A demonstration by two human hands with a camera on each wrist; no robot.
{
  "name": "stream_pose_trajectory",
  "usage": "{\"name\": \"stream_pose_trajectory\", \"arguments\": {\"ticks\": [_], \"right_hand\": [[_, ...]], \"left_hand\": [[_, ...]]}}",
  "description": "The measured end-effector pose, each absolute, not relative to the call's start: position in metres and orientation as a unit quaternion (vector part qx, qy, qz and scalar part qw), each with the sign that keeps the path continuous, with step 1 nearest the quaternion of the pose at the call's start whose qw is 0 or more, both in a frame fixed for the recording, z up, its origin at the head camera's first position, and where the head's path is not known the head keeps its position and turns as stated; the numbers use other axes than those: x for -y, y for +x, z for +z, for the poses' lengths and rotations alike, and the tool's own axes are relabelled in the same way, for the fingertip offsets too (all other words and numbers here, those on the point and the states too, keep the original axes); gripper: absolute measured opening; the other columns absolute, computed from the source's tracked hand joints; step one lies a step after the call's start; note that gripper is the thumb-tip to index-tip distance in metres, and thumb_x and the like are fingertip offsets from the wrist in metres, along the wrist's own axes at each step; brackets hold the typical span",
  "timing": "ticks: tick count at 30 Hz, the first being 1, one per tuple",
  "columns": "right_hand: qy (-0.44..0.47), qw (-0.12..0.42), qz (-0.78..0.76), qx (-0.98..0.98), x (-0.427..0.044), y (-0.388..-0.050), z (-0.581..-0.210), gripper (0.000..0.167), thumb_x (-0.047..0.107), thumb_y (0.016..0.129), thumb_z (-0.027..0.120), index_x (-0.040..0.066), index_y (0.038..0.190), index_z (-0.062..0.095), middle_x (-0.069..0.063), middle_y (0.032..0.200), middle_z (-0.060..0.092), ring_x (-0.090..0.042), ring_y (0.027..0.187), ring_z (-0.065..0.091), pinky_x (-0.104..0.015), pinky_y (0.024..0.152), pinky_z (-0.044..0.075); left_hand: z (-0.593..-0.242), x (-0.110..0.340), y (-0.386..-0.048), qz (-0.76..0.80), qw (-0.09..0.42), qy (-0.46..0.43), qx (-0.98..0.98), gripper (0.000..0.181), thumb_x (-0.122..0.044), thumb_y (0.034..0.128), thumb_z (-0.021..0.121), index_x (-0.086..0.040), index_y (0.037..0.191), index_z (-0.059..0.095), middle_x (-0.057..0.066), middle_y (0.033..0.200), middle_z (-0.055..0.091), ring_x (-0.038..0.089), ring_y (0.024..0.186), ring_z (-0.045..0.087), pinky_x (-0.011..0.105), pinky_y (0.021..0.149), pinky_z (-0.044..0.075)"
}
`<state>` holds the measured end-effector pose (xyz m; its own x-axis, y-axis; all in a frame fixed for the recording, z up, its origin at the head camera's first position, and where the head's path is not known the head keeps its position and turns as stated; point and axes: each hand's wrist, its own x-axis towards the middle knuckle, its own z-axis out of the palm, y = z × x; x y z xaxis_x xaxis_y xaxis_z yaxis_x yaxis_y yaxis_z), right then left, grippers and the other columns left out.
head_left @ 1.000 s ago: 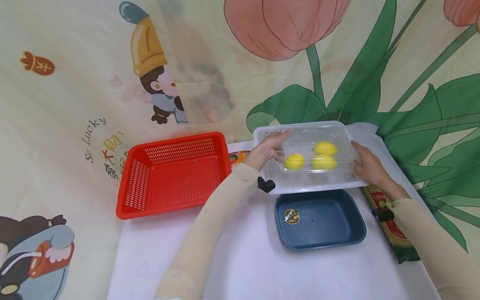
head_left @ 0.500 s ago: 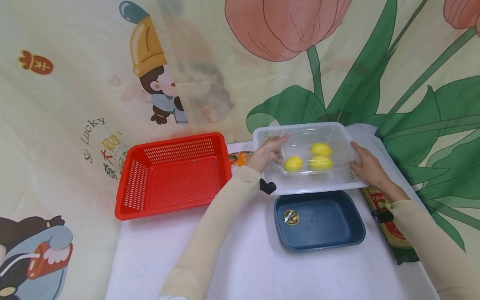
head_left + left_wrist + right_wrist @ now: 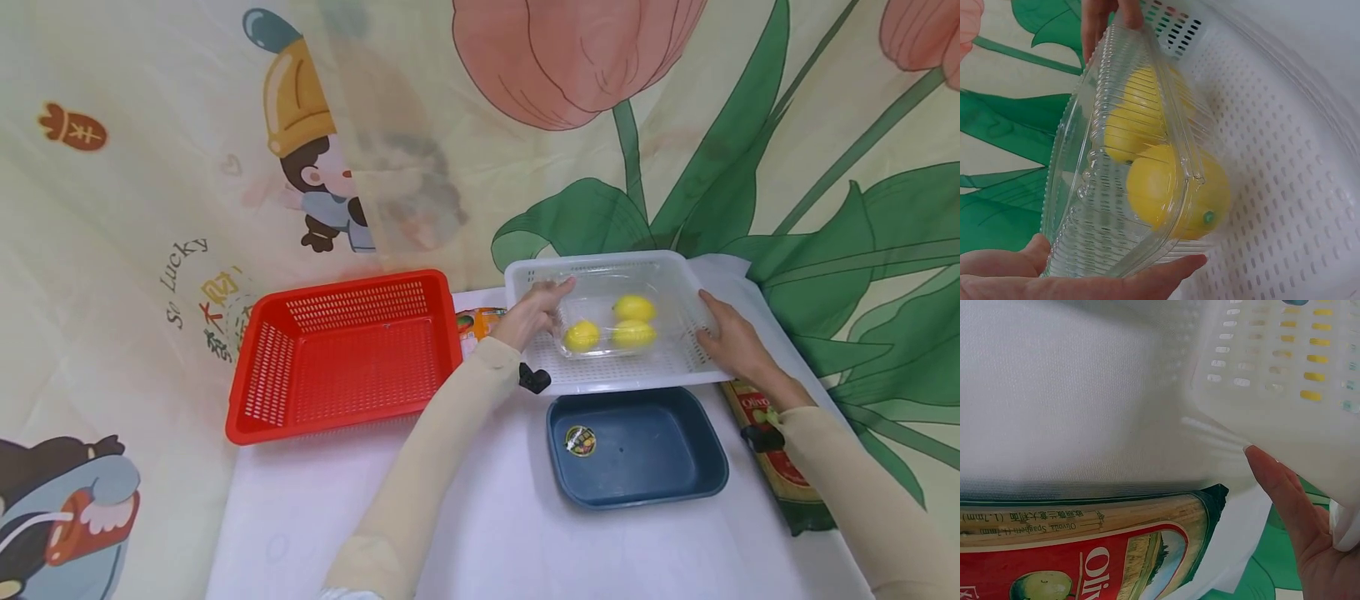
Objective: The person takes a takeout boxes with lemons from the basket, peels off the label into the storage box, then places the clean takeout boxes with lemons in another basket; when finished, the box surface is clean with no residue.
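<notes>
A clear plastic box (image 3: 600, 287) with three lemons (image 3: 633, 334) in it sits low within the white perforated basket (image 3: 600, 383). My left hand (image 3: 534, 315) grips the box's left end, with thumb and fingers on either side of that end in the left wrist view, where a lemon (image 3: 1175, 194) shows close up. At the opposite end my right hand (image 3: 731, 337) holds the box beside the basket's right rim. From the right wrist, this hand (image 3: 1304, 531) appears along the basket's outer side, and its grip is partly hidden.
A red perforated basket (image 3: 352, 367) stands on the left, with an orange packet (image 3: 480, 323) beside it. Before the white basket sits a blue tray (image 3: 645, 458). A spaghetti bag (image 3: 1085, 556) lies at the right, partly under the right forearm. A printed cloth hangs behind.
The box with the lemons has come down lower into the white basket, both hands moving with it. Inside the box, the lemons have shifted slightly left.
</notes>
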<state>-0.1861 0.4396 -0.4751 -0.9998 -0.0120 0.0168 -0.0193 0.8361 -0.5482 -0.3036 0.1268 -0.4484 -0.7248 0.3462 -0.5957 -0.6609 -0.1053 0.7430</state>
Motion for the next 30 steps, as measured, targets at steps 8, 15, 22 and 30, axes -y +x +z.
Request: {"name": "stream_pose_trajectory", "arguments": {"ticks": [8, 15, 22, 30], "right_hand": [[0.011, -0.001, 0.289, 0.957, -0.4395, -0.1833, -0.4766, 0.073, 0.002, 0.099, 0.049, -0.003, 0.160, 0.009, -0.041, 0.155, 0.025, -0.059, 0.129, 0.041, -0.075, 0.103, 0.035], [0.010, 0.004, 0.286, 0.958, -0.4396, -0.1857, -0.4752, 0.074, 0.001, 0.099, 0.050, -0.002, 0.161, 0.009, -0.041, 0.156, 0.023, -0.060, 0.128, 0.042, -0.075, 0.101, 0.037], [0.011, 0.005, 0.283, 0.959, -0.4391, -0.1869, -0.4721, 0.074, 0.001, 0.099, 0.050, -0.003, 0.160, 0.009, -0.041, 0.156, 0.023, -0.058, 0.124, 0.044, -0.075, 0.100, 0.038], [0.008, 0.000, 0.284, 0.959, -0.4384, -0.1858, -0.4728, 0.074, 0.002, 0.100, 0.050, -0.003, 0.161, 0.008, -0.041, 0.156, 0.023, -0.056, 0.123, 0.045, -0.074, 0.098, 0.040]], "left_hand": [[-0.4546, -0.1269, -0.3023, 0.726, 0.340, -0.145, -0.580, 0.078, -0.030, 0.1004, 0.064, -0.012, 0.162, 0.020, 0.020, 0.163, 0.026, 0.042, 0.151, 0.024, 0.070, 0.121, 0.013], [-0.4517, -0.1291, -0.3058, 0.720, 0.345, -0.142, -0.585, 0.076, -0.030, 0.1014, 0.062, -0.007, 0.161, 0.022, 0.024, 0.159, 0.034, 0.041, 0.146, 0.036, 0.075, 0.116, 0.017], [-0.4488, -0.1263, -0.3077, 0.701, 0.360, -0.135, -0.601, 0.075, -0.034, 0.1011, 0.063, -0.003, 0.159, 0.026, 0.022, 0.153, 0.038, 0.038, 0.143, 0.038, 0.078, 0.113, 0.017], [-0.4477, -0.1250, -0.3032, 0.681, 0.334, -0.151, -0.635, 0.068, -0.041, 0.0997, 0.063, 0.003, 0.147, 0.042, 0.023, 0.149, 0.044, 0.040, 0.140, 0.042, 0.071, 0.114, 0.030]]}}
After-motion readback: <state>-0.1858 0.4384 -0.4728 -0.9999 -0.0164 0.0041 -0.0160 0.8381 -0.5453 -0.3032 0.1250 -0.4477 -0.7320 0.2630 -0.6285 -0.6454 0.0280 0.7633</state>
